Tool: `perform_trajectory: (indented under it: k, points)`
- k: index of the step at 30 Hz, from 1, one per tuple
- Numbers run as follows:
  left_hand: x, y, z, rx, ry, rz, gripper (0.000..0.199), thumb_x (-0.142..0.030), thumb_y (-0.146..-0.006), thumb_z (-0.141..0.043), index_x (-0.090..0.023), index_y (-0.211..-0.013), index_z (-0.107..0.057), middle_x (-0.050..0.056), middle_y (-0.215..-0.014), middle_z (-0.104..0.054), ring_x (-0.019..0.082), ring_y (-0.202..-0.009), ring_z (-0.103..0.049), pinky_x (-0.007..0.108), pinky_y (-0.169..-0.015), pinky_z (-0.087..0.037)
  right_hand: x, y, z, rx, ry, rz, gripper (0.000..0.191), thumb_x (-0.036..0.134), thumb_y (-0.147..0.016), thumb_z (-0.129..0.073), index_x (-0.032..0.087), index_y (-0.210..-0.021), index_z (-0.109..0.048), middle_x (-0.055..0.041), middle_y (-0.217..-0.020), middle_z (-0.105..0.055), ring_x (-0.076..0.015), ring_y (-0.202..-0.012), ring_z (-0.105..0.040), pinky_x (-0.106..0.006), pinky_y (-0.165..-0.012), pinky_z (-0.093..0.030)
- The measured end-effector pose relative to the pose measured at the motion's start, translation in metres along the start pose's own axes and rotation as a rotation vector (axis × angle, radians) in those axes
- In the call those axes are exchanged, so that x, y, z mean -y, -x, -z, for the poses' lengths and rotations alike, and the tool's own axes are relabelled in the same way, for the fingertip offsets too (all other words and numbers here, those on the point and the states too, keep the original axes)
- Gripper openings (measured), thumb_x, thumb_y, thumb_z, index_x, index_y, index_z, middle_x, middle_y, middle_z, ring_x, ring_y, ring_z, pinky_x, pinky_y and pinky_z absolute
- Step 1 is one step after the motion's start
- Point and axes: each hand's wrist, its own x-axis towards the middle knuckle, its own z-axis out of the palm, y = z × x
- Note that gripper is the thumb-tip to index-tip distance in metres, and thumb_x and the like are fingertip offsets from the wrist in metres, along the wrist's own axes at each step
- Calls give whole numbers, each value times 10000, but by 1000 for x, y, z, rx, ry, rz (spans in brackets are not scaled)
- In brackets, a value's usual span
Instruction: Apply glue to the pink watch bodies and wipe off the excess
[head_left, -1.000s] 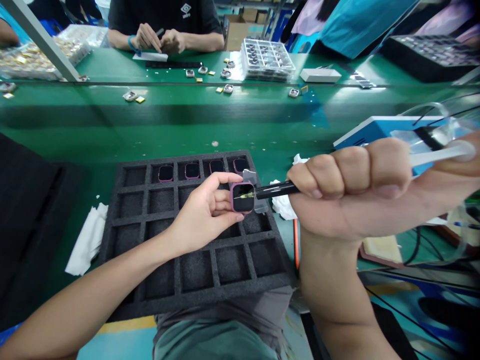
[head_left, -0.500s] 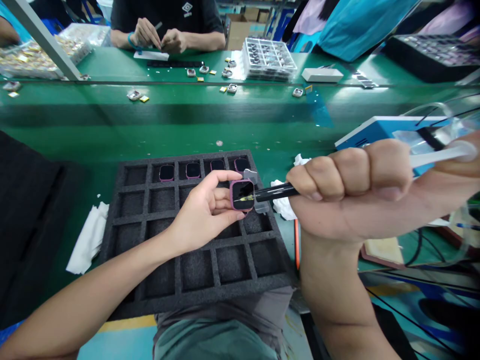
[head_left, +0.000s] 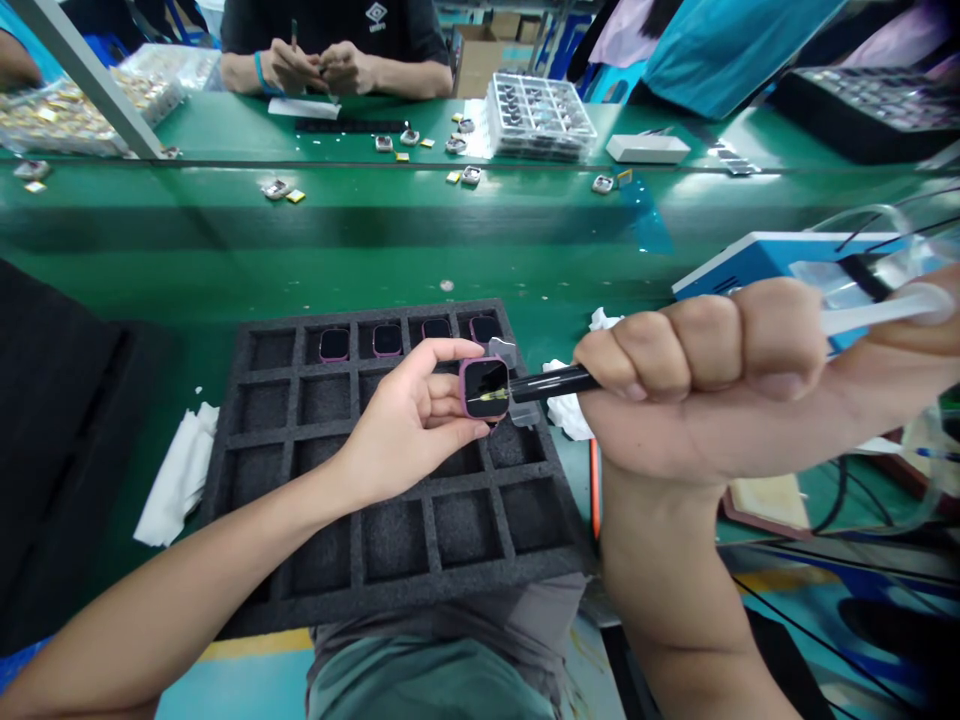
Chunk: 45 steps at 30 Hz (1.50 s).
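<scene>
My left hand (head_left: 405,420) is closed around the edges of a smartwatch (head_left: 484,375) with a purple case and dark screen, held above the foam tray (head_left: 394,540). A clear film tab (head_left: 525,412) sticks out from the watch's right side. My right hand (head_left: 697,370) is a fist around a black-barrelled dispensing syringe (head_left: 551,384), which points left. Its yellowish needle appears over the screen; whether it touches is hard to tell. From the fist's far side runs a clear tube (head_left: 889,308). Several similar watches (head_left: 387,340) sit in the tray's back row.
White tissues lie left (head_left: 178,475) and right (head_left: 566,400) of the tray. A blue-and-white machine (head_left: 739,262) stands at right. Small watch parts (head_left: 471,176) lie on the green belt (head_left: 360,215). Opposite, a co-worker's hands (head_left: 319,68) hold a thin tool near a compartment box (head_left: 540,120).
The parts on the green belt have shifted slightly right. Across the table, the co-worker's tool has turned more upright. My hands, the watch and the syringe have hardly moved.
</scene>
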Motion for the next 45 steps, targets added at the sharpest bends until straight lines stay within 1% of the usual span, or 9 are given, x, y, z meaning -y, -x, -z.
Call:
perform_trajectory:
  k: [5,12,17,29,31,35,36,40,45]
  points:
    - [-1,0,0,-4,13,2,569,0,-763,-778,-207,-1222,-513,9,-932,-769,161,-909,-795,267,-851,-613,-3,3,10,-28,-15,-23,732,571,-804,-796,196,-486,-254,37,-496,-108,-131,-484,-122,-336,-507,-298]
    - [-2,-1,-1,-15,27,-5,573,14,-749,-774,-210,-1211,-521,5,-937,-775,156,-888,-796,264,-838,-615,-5,6,18,-34,-33,-19,661,596,-831,-753,205,-494,-340,31,-502,-122,-136,-489,-149,-331,-521,-287]
    - [-2,-2,-1,-15,31,-15,577,7,-745,-780,-206,-1213,-518,1,-926,-772,149,-879,-794,259,-842,-617,-5,5,15,-2,-57,-22,666,561,-835,-773,200,-503,-322,39,-508,-140,-122,-488,-145,-327,-520,-298]
    - [-3,-2,0,-30,30,-22,585,-6,-745,-799,-197,-1220,-516,8,-920,-776,154,-868,-799,247,-823,-628,-4,3,12,1,-34,-21,680,565,-858,-751,196,-502,-304,45,-500,-131,-111,-474,-143,-320,-509,-300]
    - [-3,-2,0,-41,22,-18,589,-14,-742,-806,-193,-1222,-517,5,-900,-773,147,-850,-795,239,-812,-630,-4,-3,14,49,-5,5,686,562,-874,-731,198,-499,-287,51,-481,-133,-104,-449,-146,-317,-486,-309]
    - [-3,-2,2,-51,6,-11,608,-28,-734,-820,-191,-1234,-515,10,-904,-778,144,-842,-790,234,-803,-635,-8,-15,30,301,0,83,670,603,-858,-665,217,-463,-286,56,-404,-153,-103,-361,-187,-326,-410,-314]
    - [-3,-1,2,-51,5,-12,611,-29,-733,-822,-191,-1236,-515,13,-912,-781,144,-847,-790,234,-806,-636,-9,-17,35,316,-18,95,665,632,-837,-657,222,-456,-298,54,-399,-159,-105,-352,-196,-328,-400,-310]
    - [-3,-1,3,-55,-1,-17,605,-27,-733,-817,-194,-1234,-521,19,-934,-785,143,-855,-790,234,-806,-637,-11,-17,44,241,-79,114,677,746,-777,-639,229,-458,-342,43,-417,-170,-108,-362,-200,-326,-393,-301]
    - [-2,-1,3,-54,-7,-19,601,-43,-741,-822,-200,-1236,-520,21,-934,-785,151,-865,-795,241,-809,-638,-12,-17,43,274,-89,126,666,750,-785,-614,232,-459,-351,47,-412,-145,-106,-352,-186,-321,-375,-288]
